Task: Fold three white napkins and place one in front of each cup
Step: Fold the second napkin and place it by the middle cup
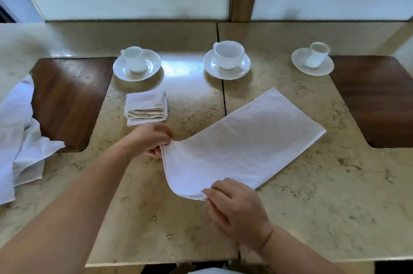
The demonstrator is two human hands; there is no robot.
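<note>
Three cups on saucers stand in a row at twelve o'clock on the counter [312, 184]: left cup [134, 59], middle cup [228, 54], right cup [316, 55]. The folded napkin [146, 108] lies before the left cup; the long napkin [241, 139] stretches from centre toward two o'clock; a cloth heap [17, 130] lies at nine o'clock.

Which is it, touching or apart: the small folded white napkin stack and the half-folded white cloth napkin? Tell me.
Apart. The head view shows bare marble table between the folded stack and the half-folded napkin.
</note>
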